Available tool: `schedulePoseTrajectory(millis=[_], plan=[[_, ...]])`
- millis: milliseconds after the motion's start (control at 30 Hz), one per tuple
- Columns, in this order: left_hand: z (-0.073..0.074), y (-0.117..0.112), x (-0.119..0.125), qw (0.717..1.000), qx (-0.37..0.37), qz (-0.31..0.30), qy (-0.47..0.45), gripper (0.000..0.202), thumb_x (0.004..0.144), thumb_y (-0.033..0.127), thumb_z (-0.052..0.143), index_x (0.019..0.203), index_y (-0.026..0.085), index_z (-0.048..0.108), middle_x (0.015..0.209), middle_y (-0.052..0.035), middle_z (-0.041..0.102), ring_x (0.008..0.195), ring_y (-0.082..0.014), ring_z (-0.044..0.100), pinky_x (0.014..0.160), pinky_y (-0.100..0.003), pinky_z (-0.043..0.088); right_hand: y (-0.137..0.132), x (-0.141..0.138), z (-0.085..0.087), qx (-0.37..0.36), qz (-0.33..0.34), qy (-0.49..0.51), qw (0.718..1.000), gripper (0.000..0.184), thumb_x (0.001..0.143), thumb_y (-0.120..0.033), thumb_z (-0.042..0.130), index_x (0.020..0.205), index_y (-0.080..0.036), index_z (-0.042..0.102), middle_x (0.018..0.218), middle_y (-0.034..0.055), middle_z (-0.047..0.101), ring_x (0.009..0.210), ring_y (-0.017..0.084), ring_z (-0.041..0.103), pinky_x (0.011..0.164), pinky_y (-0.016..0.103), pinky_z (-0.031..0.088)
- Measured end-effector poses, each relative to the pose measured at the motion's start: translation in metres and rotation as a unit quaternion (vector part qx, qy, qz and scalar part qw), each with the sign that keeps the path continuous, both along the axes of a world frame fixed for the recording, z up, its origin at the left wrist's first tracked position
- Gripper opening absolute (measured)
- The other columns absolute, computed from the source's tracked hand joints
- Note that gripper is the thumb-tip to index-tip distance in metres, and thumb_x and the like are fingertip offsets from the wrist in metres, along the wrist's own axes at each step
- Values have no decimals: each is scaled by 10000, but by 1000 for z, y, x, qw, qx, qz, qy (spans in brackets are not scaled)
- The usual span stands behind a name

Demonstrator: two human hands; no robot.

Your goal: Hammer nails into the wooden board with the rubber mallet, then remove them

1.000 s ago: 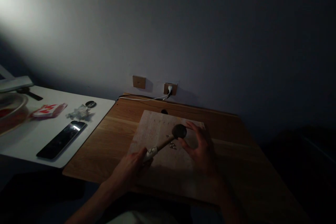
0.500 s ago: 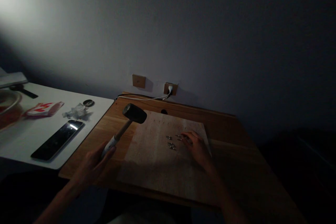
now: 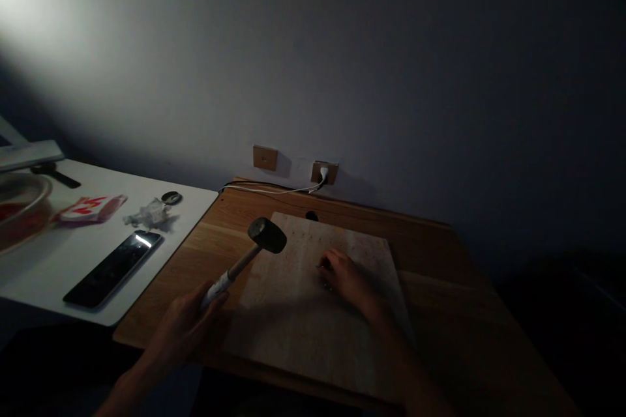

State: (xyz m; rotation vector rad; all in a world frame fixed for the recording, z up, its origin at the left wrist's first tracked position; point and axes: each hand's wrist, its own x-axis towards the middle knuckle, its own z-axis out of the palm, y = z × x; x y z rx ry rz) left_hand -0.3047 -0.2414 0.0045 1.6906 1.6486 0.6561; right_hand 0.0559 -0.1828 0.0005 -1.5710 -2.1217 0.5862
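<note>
My left hand (image 3: 183, 326) grips the wooden handle of a mallet (image 3: 254, 244) whose dark head is raised above the left edge of a pale wooden board (image 3: 293, 313). The board lies on a brown wooden desk (image 3: 430, 313). My right hand (image 3: 345, 277) rests on the middle of the board, fingers curled down over the spot where small metal nails lay; the nails are hidden under it, and I cannot see whether the fingers pinch one.
A white table (image 3: 53, 254) adjoins the desk on the left, bearing a dark phone (image 3: 113, 268), a red-and-white packet (image 3: 90, 207), crumpled wrapping (image 3: 147, 214) and a bowl (image 3: 19, 199). A white cable (image 3: 274, 190) runs to a wall socket (image 3: 324, 172).
The mallet swung from over the nails up and left, then settled lower beside the board. My right hand closed from open fingers down onto the nails and slid left.
</note>
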Motion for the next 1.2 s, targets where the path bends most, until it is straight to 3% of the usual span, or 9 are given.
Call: schedulePoseTrajectory(millis=[167, 300, 367, 567, 767, 900, 1000, 1100, 1200], plan=[[-5, 0, 0, 1000, 3, -4, -13, 495, 856, 671, 480, 834, 198, 623, 568, 30, 559, 508, -156, 534, 475, -223, 370, 3, -3, 2, 5, 1, 6, 1000, 137, 884, -98, 600, 838, -227, 606, 936, 47, 686, 908, 211, 652, 820, 330, 507], [-1, 3, 3, 1000, 3, 10, -14, 523, 837, 697, 485, 830, 195, 631, 555, 30, 556, 496, -153, 522, 458, -220, 359, 5, 2, 3, 18, -50, 58, 997, 67, 892, -182, 587, 872, -230, 629, 895, 41, 712, 850, 206, 670, 792, 333, 520], [2, 5, 5, 1000, 1, 16, -15, 537, 830, 705, 481, 836, 189, 631, 563, 24, 574, 510, -161, 547, 475, -224, 380, 6, 11, 1, 43, -86, 93, 991, 62, 877, -239, 589, 877, -225, 650, 896, 49, 725, 843, 209, 677, 788, 339, 527], [3, 8, 10, 1000, -18, 2, -3, 534, 837, 700, 460, 835, 196, 636, 576, 18, 607, 523, -174, 585, 469, -225, 385, 5, 63, -10, 89, -193, 185, 959, 269, 832, -447, 592, 849, -202, 702, 906, 100, 752, 828, 241, 700, 710, 352, 559], [0, 9, 14, 1000, -28, 9, -9, 543, 839, 701, 456, 877, 190, 637, 590, 10, 635, 546, -183, 609, 480, -228, 394, 7, 91, -17, 83, -233, 209, 946, 336, 787, -519, 613, 841, -205, 719, 899, 107, 771, 791, 253, 713, 733, 396, 584], [4, 12, 18, 999, -29, 27, -13, 583, 810, 729, 466, 867, 178, 644, 556, 16, 596, 508, -172, 566, 457, -230, 363, 24, 66, -11, 86, -185, 187, 961, 246, 824, -417, 594, 831, -206, 721, 863, 92, 767, 794, 241, 713, 742, 377, 581], [8, 16, 17, 999, -14, 37, -10, 578, 813, 726, 472, 835, 176, 646, 556, 16, 582, 511, -167, 552, 466, -232, 357, 46, 29, -4, 83, -100, 142, 981, 172, 852, -274, 577, 868, -205, 734, 925, 77, 769, 848, 220, 711, 792, 356, 570], [9, 19, 14, 999, 1, 37, 0, 568, 833, 717, 468, 813, 175, 639, 566, 18, 567, 513, -155, 528, 468, -230, 348, 70, -10, -2, 74, -23, 78, 994, 170, 850, -164, 585, 895, -213, 741, 955, 65, 764, 871, 203, 706, 844, 338, 553], [8, 20, 12, 1000, 3, 28, -3, 559, 857, 704, 464, 839, 173, 635, 595, 18, 574, 529, -150, 530, 477, -227, 351, 89, -39, -6, 70, -7, 65, 995, 233, 830, -93, 582, 956, -207, 741, 980, 74, 759, 874, 203, 701, 865, 328, 541]])
